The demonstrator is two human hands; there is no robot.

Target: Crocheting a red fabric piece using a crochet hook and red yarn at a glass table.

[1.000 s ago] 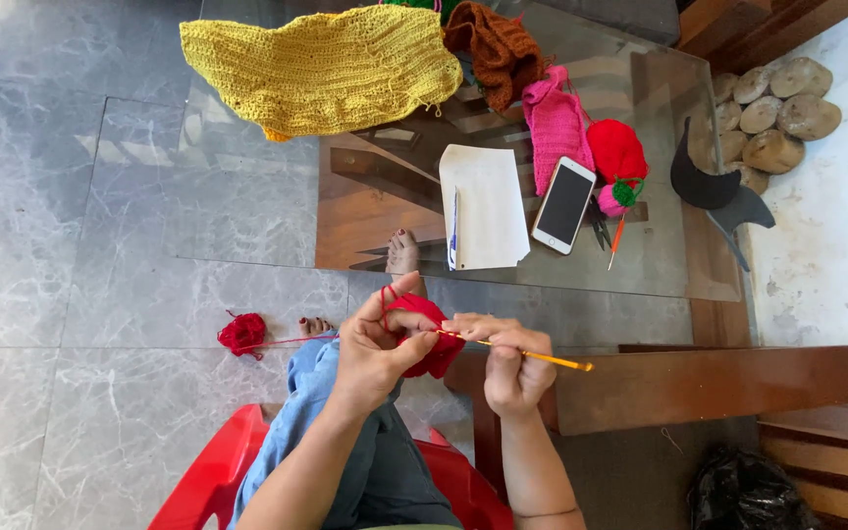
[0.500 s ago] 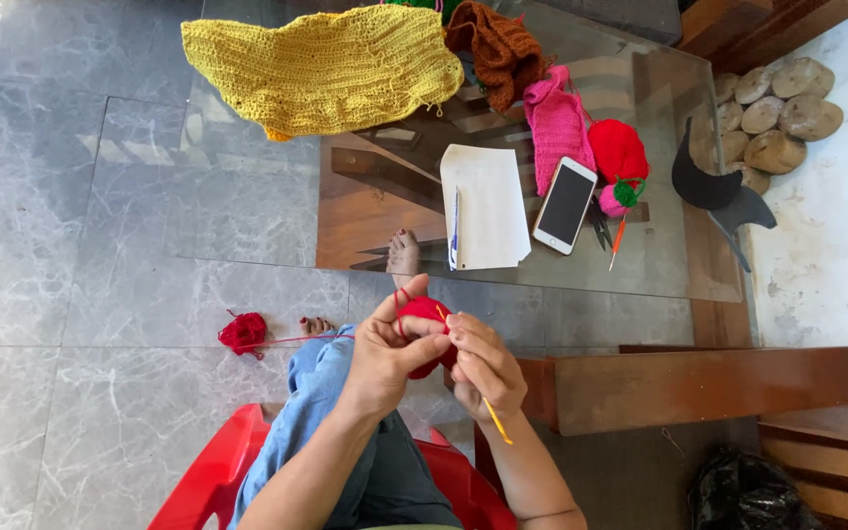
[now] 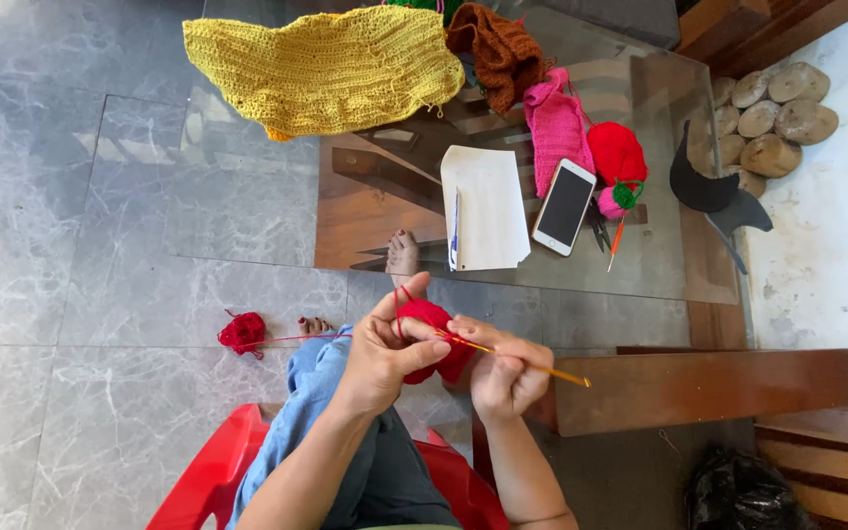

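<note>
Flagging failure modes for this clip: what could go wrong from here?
1. The red yarn ball lies loose on the floor; a tug on the strand could roll it away.
2. The strand crosses the leg and might snag.
3. The crochet hook in the right hand could slip from the red piece held by the left hand.

The small red crocheted piece (image 3: 432,334) looks soft and nubbly, its yarn matt. The thin orange crochet hook (image 3: 532,363) is smooth with a slight sheen. The glass worktop (image 3: 660,265) is glossy and clear; at its far edge, the yellow knitted cloth (image 3: 326,69) is coarse-ribbed. The grey marble floor (image 3: 71,196) gleams, polished.
</note>
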